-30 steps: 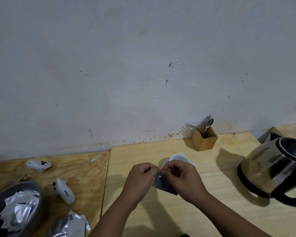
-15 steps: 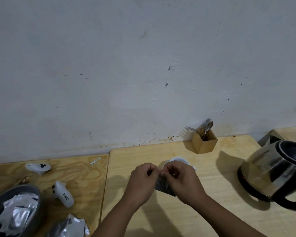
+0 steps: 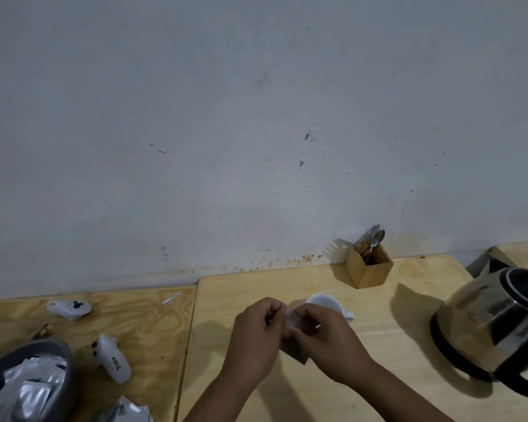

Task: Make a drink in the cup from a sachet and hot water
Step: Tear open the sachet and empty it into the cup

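Note:
A small silver sachet (image 3: 294, 348) is pinched at its top edge by both hands above the wooden table (image 3: 378, 391). My left hand (image 3: 255, 333) grips its left corner and my right hand (image 3: 323, 338) grips the right. Just behind the hands stands a white cup (image 3: 323, 301), mostly hidden by my right hand. A steel kettle with a black lid and handle (image 3: 497, 327) sits at the right of the table.
A wooden box of spoons and a fork (image 3: 369, 266) stands by the wall. On the left table lie two white controllers (image 3: 113, 357), a grey bowl of silver sachets (image 3: 28, 382) and loose sachets (image 3: 125, 412) at the bottom edge.
The hands have stayed together on the sachet top, shifting slightly; my fingers have worked closer at the sachet's top. The camera has tilted a little.

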